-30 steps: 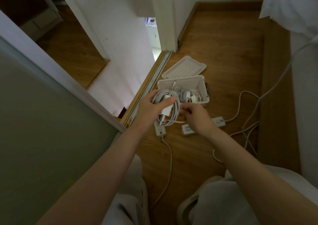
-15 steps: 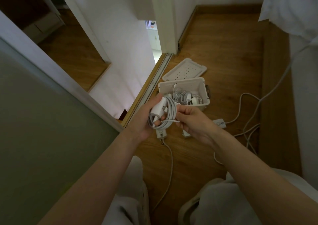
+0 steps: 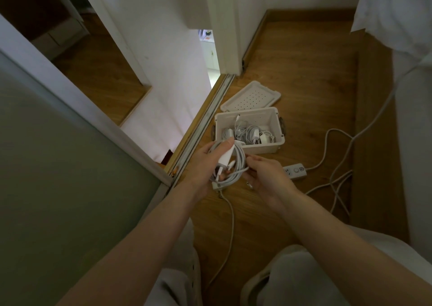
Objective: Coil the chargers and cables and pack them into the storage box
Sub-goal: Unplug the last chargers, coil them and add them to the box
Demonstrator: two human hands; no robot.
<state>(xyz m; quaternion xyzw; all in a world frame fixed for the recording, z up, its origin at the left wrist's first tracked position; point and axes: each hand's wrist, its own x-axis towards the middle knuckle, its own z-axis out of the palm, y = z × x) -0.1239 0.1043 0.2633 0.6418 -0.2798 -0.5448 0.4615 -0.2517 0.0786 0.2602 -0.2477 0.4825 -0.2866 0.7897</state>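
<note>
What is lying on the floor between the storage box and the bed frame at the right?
In the head view, between the storage box and the bed frame lie bare wood floor and a loose white cable running from the power strip.

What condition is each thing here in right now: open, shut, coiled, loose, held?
Box: open, cables inside.
Lid: off, on the floor behind the box.
Coiled charger: held in the left hand.
Right hand: pinching the coil's loose end.
Power strip: on the floor, cord loose.
</note>
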